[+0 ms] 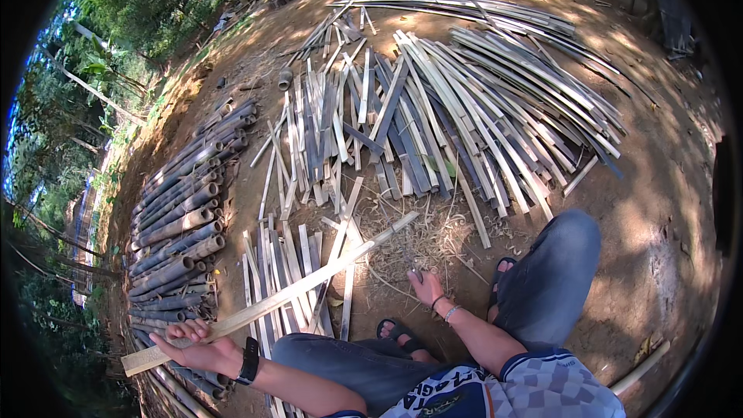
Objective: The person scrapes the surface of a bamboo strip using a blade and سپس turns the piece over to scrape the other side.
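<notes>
A long pale bamboo strip slants across in front of me, from lower left up to the middle. Near its lower-left end my left hand is closed around it, fingers curled over the edge. The strip's far end rises over a patch of thin shavings on the ground. My right hand is closed on what looks like a knife, its thin dark blade hard to make out against the shavings. This hand is held low before my knees, apart from the strip.
A large fanned pile of split bamboo strips lies ahead on bare earth. Round dark bamboo poles are stacked at the left. More strips lie between my left knee and that pile. One pale pole is at lower right.
</notes>
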Tool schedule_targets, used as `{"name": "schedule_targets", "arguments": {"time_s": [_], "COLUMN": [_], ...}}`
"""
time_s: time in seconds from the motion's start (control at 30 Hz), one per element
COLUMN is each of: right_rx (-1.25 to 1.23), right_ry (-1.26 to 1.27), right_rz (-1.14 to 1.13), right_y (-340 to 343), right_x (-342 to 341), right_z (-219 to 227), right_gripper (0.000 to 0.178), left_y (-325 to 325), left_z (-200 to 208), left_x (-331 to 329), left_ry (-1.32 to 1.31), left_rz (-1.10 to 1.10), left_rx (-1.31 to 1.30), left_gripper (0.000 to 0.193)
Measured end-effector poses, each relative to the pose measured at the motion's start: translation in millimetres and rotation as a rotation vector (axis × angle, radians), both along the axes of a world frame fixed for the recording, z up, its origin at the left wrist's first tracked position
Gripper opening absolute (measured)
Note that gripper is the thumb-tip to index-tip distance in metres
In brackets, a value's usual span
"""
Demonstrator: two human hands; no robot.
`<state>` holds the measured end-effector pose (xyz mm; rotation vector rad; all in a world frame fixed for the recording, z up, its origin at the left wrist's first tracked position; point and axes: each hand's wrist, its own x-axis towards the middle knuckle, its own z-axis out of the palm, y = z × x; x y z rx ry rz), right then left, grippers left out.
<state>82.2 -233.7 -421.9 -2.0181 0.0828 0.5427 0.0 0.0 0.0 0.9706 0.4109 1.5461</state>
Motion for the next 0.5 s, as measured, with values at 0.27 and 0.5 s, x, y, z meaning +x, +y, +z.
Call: {"name": "schedule_targets", "arguments": {"time_s": [0.27,0.5], "right_rx": [0.009,0.008], "right_ry": [0.110,0.131], "right_rz": [-0.106,-0.114], "right_y": [1.5,-1.7], "right_x": [12.3,10.2], "right_z": [-15.3,-11.4], "right_gripper": [0.061,0.061], "left_y": [5.7,5.3], "left_z": [3.9,1.3], "left_x": [0.7,0.3], "left_ry": [0.013,-0.019], "left_rz": [0.045,0.006], "left_rx": [0.000,0.000], "left_gripper": [0.045,0.044]}}
